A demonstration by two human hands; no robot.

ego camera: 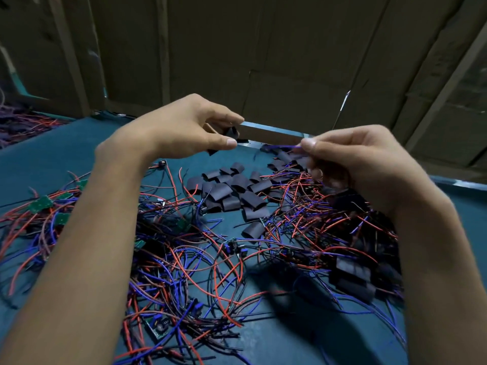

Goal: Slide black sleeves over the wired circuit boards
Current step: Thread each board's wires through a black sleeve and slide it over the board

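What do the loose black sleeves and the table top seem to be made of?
Black sleeves: likely thin soft plastic or rubber tubing, matte; they lie flattened and slightly curled. Table top: smooth teal surface, possibly a rubber or vinyl mat, with a shiny metal edge strip.

Teal table (66,154) — tangled wired boards (184,259), black sleeves (229,191).

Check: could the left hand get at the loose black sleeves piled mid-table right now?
Probably not yet: the left hand already pinches a black sleeve, raised above the pile of sleeves. Nothing blocks the path otherwise.
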